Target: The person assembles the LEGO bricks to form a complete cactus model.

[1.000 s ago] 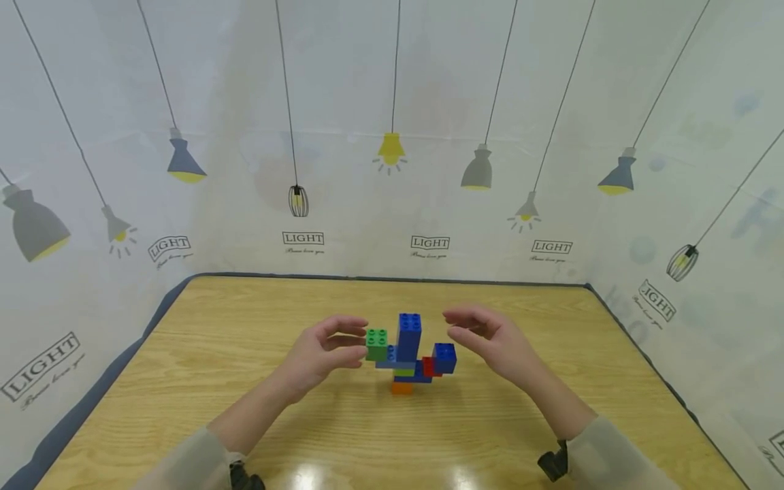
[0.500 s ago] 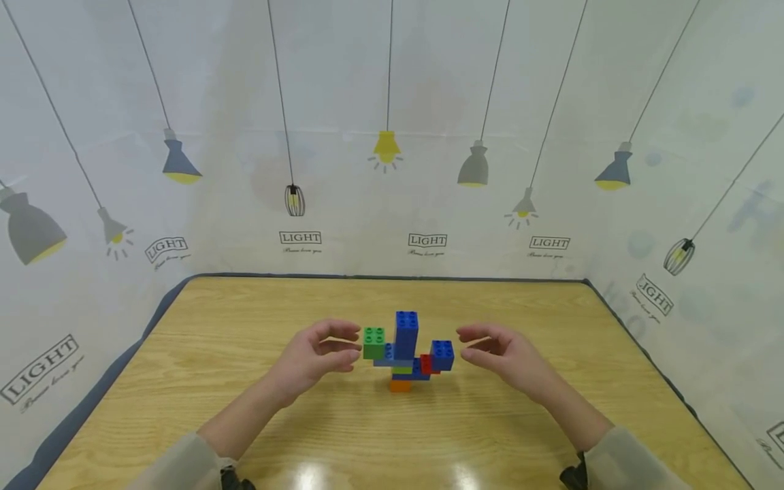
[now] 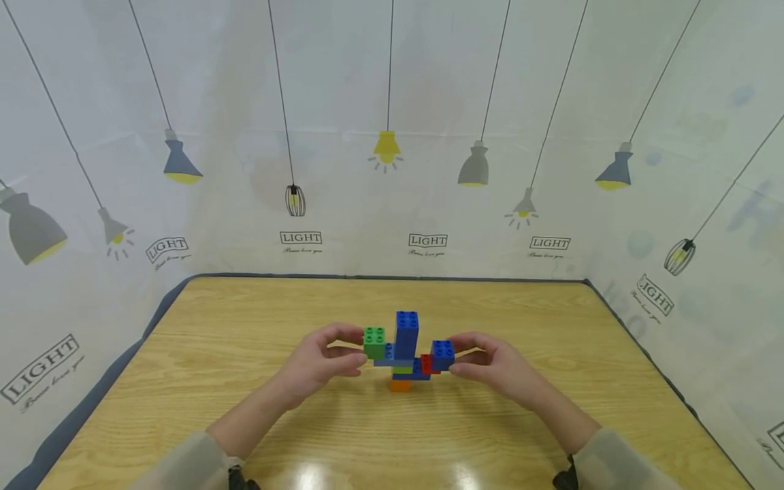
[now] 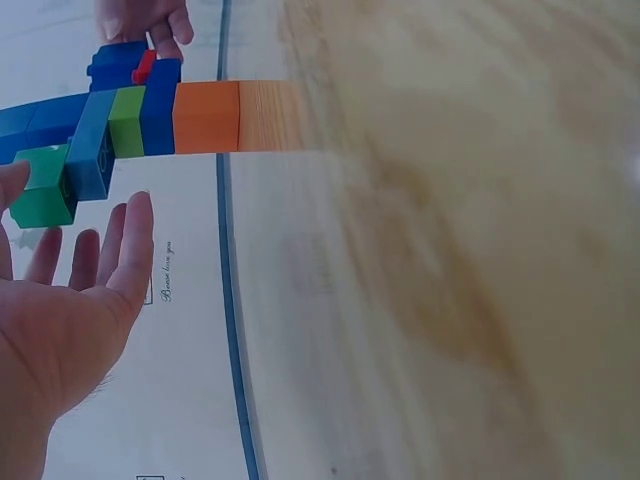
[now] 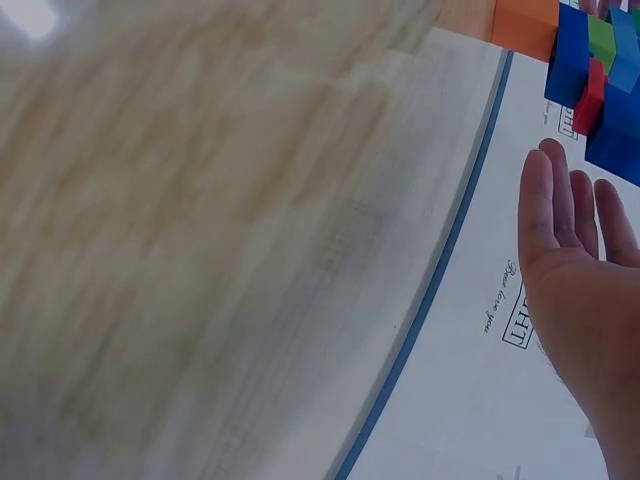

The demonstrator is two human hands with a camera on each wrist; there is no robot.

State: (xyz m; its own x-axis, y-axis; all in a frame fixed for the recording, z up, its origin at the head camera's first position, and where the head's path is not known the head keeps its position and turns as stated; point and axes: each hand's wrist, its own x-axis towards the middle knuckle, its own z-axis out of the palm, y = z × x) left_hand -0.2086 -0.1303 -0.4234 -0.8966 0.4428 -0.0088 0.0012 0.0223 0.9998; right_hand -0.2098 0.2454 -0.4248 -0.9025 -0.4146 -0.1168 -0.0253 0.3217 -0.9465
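Note:
A building-block structure stands upright on the table, its orange brick [image 3: 401,386] at the bottom. Above that come a long dark blue brick [image 3: 421,371], a lime green layer and a lighter blue brick [image 3: 383,362]. A blue column [image 3: 407,335] rises from the middle. On the left arm sits a green brick [image 3: 374,343]; on the right, a red brick [image 3: 427,363] bears a blue brick [image 3: 443,354]. My left hand [image 3: 320,364] is beside the green brick, fingers extended. My right hand [image 3: 496,364] has its fingertips beside the right blue brick. Contact cannot be told for either hand.
The wooden table [image 3: 392,442] spreads around the structure. A dark blue edging [image 3: 392,276] runs along its back, where a white sheet [image 3: 355,102] with printed lamps hangs. Dark wrist devices sit at both sleeves.
My right hand first drew away to the right, then came back left to the blue brick. My left hand shifted slightly toward the green brick. The structure kept its shape.

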